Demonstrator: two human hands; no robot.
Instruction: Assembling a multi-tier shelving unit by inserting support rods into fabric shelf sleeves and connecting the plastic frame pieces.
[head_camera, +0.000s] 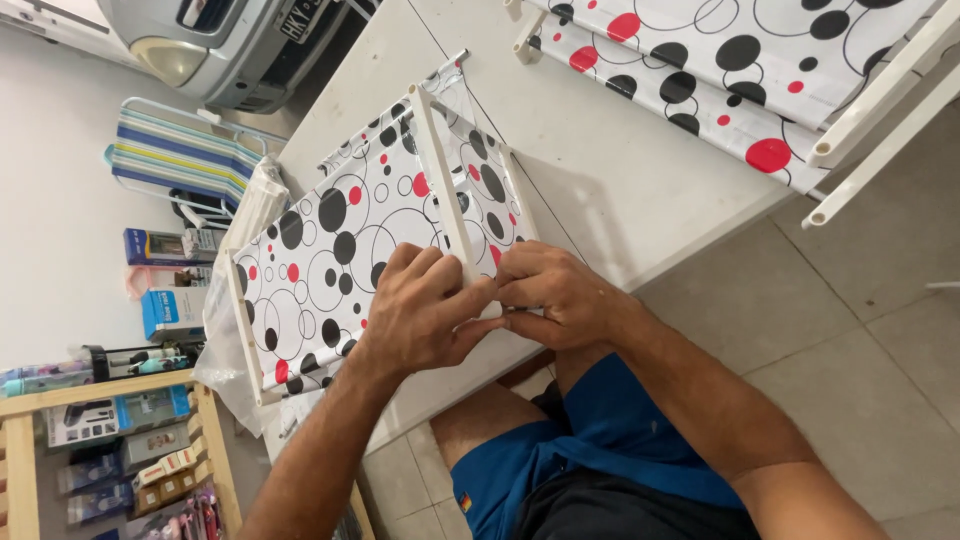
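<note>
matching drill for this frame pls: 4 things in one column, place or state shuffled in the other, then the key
Things:
1. left hand
2. spotted fabric panel
3. striped folding chair
4. wooden shelf

Place or state:
A. bottom left corner, stocked with boxed goods
B. flat on the white table
C. pinching the near end of the white rod, fingertips meeting the right hand
D. on the floor beyond the table, beside a parked car

Pairs: 1-C, 2-B, 3-D, 4-A
</note>
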